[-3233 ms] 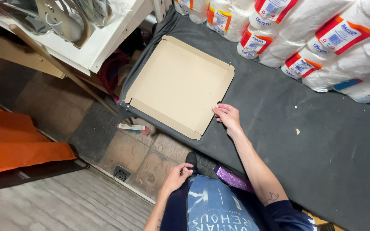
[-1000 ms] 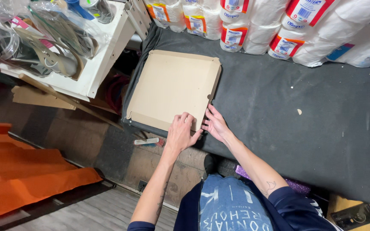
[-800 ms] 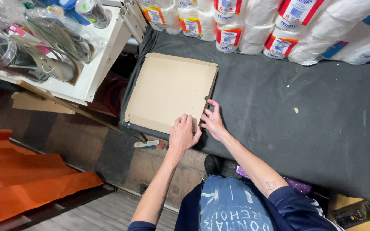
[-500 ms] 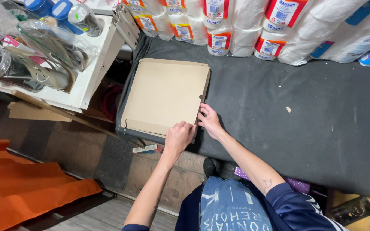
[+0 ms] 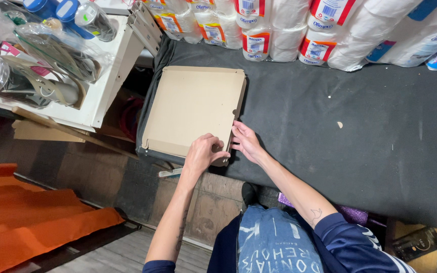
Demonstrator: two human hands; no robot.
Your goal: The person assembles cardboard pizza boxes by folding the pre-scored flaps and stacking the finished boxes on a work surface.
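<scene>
Under both hands' fingers (image 5: 227,151): flat cardboard box (image 5: 190,108).

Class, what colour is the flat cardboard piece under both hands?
Plain light brown cardboard piece, lying on the dark grey table; seen in the head view.

Rolls of white paper towel (image 5: 299,30) in printed wrappers are stacked along the far edge of a dark grey covered table (image 5: 360,151). A small pale scrap (image 5: 339,124) is seen lying on the cloth near the table's middle. Beyond the table's left edge, a white shelf (image 5: 104,83) is loaded with clear plastic bags (image 5: 51,55) and blue-capped bottles (image 5: 72,12). An orange sheet (image 5: 31,217) is spread over the floor at the lower left, beside worn stone tiles (image 5: 127,187).
</scene>
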